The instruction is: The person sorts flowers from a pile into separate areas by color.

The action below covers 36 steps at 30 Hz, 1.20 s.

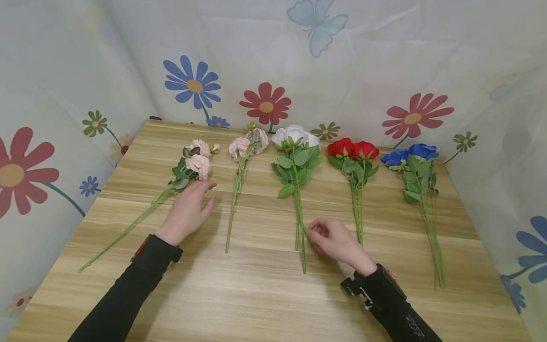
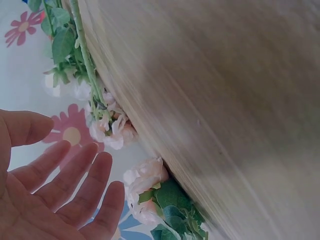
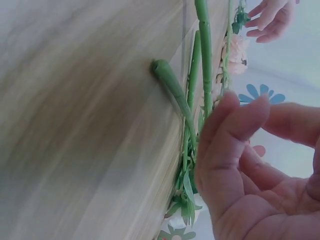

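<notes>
In the head view my left hand [image 1: 188,209] hovers by a pale pink flower spray [image 1: 198,164] at the left of the table. Its fingers are spread and gently bent, the palm bare in the left wrist view. My right hand [image 1: 335,240] is beside the lower stems [image 3: 206,65] of the white flowers [image 1: 295,136]. In the right wrist view its fingers curl loosely, with nothing between them and the thumb. One stem end [image 3: 162,70] sticks out just past the fingers.
A second pale pink spray [image 1: 239,148] lies between the hands. Red flowers [image 1: 352,149] and blue flowers [image 1: 420,153] lie to the right, stems toward me. All rest on a wooden table [image 1: 252,299], with a flower-printed cloth [image 1: 363,61] hanging behind and at both sides.
</notes>
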Each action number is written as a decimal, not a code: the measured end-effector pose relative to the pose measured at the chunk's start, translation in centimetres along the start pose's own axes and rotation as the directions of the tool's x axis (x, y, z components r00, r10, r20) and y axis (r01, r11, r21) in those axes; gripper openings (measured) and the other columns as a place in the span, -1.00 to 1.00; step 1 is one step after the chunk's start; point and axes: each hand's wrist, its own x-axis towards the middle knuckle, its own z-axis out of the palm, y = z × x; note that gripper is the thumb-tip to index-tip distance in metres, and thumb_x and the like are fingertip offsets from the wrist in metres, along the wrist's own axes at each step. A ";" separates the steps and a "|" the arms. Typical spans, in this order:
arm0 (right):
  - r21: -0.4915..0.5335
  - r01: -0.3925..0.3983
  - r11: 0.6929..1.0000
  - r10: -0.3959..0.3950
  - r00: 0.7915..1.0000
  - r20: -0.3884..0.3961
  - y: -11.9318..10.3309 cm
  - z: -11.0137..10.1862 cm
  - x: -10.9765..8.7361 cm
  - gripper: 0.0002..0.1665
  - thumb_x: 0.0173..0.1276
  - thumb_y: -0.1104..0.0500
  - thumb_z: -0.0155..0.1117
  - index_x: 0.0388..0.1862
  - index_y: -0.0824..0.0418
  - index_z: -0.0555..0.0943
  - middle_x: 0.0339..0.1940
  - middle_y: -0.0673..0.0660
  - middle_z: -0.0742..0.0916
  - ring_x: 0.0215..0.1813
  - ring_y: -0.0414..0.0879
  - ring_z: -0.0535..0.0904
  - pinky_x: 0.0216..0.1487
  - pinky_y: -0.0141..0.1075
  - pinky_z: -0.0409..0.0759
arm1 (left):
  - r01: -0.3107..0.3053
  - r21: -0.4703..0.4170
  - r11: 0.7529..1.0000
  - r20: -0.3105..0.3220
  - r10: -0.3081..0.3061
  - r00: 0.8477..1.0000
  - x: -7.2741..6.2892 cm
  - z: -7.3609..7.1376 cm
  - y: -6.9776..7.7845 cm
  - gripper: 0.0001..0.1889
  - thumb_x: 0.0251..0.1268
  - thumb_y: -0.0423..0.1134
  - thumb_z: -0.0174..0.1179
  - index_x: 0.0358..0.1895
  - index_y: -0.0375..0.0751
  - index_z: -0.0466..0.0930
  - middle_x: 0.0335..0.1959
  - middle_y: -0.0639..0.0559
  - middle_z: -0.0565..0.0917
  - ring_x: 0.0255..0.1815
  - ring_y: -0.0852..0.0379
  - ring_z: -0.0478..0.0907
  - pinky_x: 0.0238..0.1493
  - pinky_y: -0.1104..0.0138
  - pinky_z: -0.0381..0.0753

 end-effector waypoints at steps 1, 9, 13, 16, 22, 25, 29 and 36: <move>0.012 0.005 1.000 -0.005 1.000 -0.012 0.0 0.0 0.0 -0.77 0.52 0.21 0.15 -0.03 0.34 0.62 -0.45 0.13 0.69 -0.48 -0.16 0.57 -0.51 -0.41 0.48 | -0.002 0.000 1.000 0.000 0.002 1.000 0.0 -0.1 0.0 -0.63 0.50 -0.26 0.13 0.25 -0.36 0.52 0.15 -0.31 0.64 0.18 -0.25 0.60 0.14 -0.07 0.63; 0.226 0.022 0.974 0.002 0.994 -0.106 -1.1 -0.1 0.4 -0.67 0.56 0.20 0.09 0.11 0.41 0.56 -0.25 0.30 0.71 -0.32 -0.09 0.63 -0.30 -0.38 0.62 | -0.022 0.013 1.000 0.003 0.022 1.000 0.0 -0.9 0.1 -0.63 0.48 -0.30 0.14 0.26 -0.36 0.52 0.15 -0.32 0.63 0.15 -0.29 0.60 0.14 -0.10 0.62; 0.339 0.018 0.941 0.031 0.990 -0.137 -2.1 0.0 0.7 -0.63 0.59 0.18 0.07 0.18 0.43 0.53 -0.10 0.40 0.70 -0.18 -0.08 0.67 -0.15 -0.36 0.69 | -0.026 0.038 0.999 0.002 0.026 1.000 0.1 -1.5 0.1 -0.64 0.47 -0.32 0.15 0.25 -0.34 0.54 0.13 -0.31 0.64 0.13 -0.29 0.61 0.12 -0.10 0.62; 0.416 0.022 0.909 0.044 0.988 -0.148 -3.0 0.0 0.8 -0.62 0.61 0.17 0.04 0.21 0.41 0.51 -0.02 0.42 0.67 -0.10 -0.10 0.66 -0.06 -0.37 0.69 | -0.031 0.050 0.998 -0.007 0.031 0.999 0.0 -2.0 -0.1 -0.65 0.46 -0.34 0.15 0.24 -0.35 0.55 0.11 -0.32 0.64 0.13 -0.30 0.60 0.12 -0.11 0.61; 0.566 0.061 0.822 0.019 0.991 -0.135 -4.3 0.2 1.3 -0.67 0.61 0.16 0.03 0.19 0.32 0.49 -0.07 0.21 0.67 -0.07 -0.15 0.65 0.05 -0.32 0.69 | -0.027 0.056 0.998 -0.017 0.028 0.999 -0.4 -3.1 -0.8 -0.66 0.44 -0.36 0.15 0.23 -0.34 0.56 0.10 -0.35 0.65 0.10 -0.33 0.61 0.08 -0.13 0.61; 0.632 0.079 0.771 -0.005 0.993 -0.119 -5.1 0.6 1.7 -0.69 0.60 0.18 0.04 0.18 0.32 0.47 -0.10 0.13 0.67 -0.09 -0.19 0.65 0.05 -0.31 0.69 | -0.011 0.068 0.998 -0.009 0.011 1.000 -0.8 -3.8 -1.2 -0.66 0.44 -0.37 0.16 0.22 -0.34 0.55 0.09 -0.35 0.65 0.08 -0.32 0.62 0.03 -0.12 0.63; 0.708 0.088 0.701 -0.025 0.995 -0.099 -6.2 1.2 2.3 -0.67 0.58 0.22 0.04 0.20 0.39 0.44 -0.15 0.05 0.67 -0.12 -0.19 0.64 -0.01 -0.38 0.67 | 0.023 0.096 0.995 0.014 -0.024 1.000 -1.3 -4.9 -1.9 -0.66 0.44 -0.36 0.15 0.21 -0.39 0.53 0.10 -0.38 0.65 0.05 -0.34 0.64 -0.03 -0.13 0.64; 0.792 0.066 0.607 -0.020 0.997 -0.068 -7.9 2.6 3.2 -0.78 0.56 0.26 0.03 0.10 0.27 0.50 -0.21 0.00 0.66 -0.16 -0.18 0.64 -0.06 -0.42 0.65 | 0.076 0.133 0.988 0.056 -0.084 0.995 -2.2 -6.8 -3.2 -0.61 0.42 -0.36 0.16 0.25 -0.41 0.49 0.15 -0.42 0.62 0.09 -0.38 0.62 -0.01 -0.19 0.62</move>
